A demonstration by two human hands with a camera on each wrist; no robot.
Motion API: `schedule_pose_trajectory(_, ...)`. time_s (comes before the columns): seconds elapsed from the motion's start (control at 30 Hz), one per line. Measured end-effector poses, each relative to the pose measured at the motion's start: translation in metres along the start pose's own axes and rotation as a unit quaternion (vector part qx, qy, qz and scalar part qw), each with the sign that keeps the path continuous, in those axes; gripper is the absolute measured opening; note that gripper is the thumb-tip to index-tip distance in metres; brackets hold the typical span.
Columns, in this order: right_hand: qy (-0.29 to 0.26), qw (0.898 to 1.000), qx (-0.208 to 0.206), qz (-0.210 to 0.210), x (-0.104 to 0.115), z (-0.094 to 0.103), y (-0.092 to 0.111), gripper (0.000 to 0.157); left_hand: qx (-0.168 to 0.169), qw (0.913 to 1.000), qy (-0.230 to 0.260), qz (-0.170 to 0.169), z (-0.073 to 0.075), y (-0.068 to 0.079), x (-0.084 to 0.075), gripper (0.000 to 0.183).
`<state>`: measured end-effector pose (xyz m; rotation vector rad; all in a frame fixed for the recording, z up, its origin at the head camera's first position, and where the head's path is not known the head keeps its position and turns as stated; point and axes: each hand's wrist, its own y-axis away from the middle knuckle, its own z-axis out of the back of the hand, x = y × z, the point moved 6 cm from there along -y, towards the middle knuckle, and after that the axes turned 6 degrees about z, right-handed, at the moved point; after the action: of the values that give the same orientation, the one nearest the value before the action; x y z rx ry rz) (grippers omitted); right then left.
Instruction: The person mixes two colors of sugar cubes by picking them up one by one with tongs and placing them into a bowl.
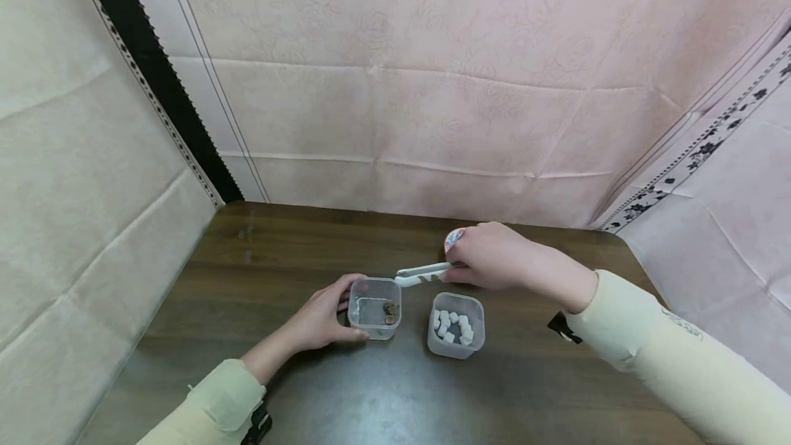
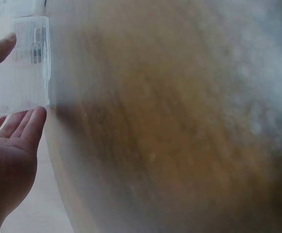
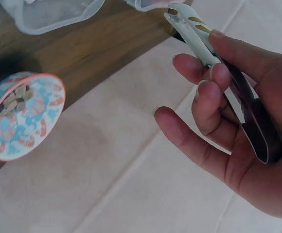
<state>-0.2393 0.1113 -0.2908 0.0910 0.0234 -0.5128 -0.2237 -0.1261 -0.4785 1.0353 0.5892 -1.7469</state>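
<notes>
My left hand (image 1: 315,321) grips a clear plastic container (image 1: 374,333) by its left side, thumb at the front and fingers behind. A few small brown cubes (image 1: 389,312) lie at its right side. In the right wrist view, my right hand (image 3: 248,97) holds pale tongs (image 3: 194,36) with dark handles between thumb and curled fingers. The tong tips reach the container's right rim; a small brown piece seems to be between them. Partly hidden behind the right hand in the head view is a patterned bowl (image 1: 453,239), with several brown cubes (image 3: 18,99) inside.
A second clear container (image 1: 456,350) with several white cubes (image 1: 450,321) stands right of the first, on the brown wooden table (image 1: 278,253). Pale patterned cloth (image 1: 402,115) hangs behind the table and at both sides.
</notes>
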Motion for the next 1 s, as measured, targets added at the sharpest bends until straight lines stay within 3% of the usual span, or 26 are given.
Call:
schedule_pose_trajectory(0.23,-0.019,0.999,-0.003,-0.033,-0.013,0.004,0.020,0.045,0.001,1.0000,-0.008,-0.001,0.000,0.000,-0.001,0.096)
schedule_pose_trajectory(0.67,-0.032,0.998,-0.037,-0.049,-0.041,-0.003,0.052,0.045,0.001,1.0000,0.003,0.001,-0.001,0.000,0.000,0.107)
schedule_pose_trajectory(1.0,-0.052,0.994,-0.006,-0.099,-0.067,-0.013,0.065,0.038,-0.007,0.9997,0.022,0.004,-0.002,-0.003,-0.001,0.099)
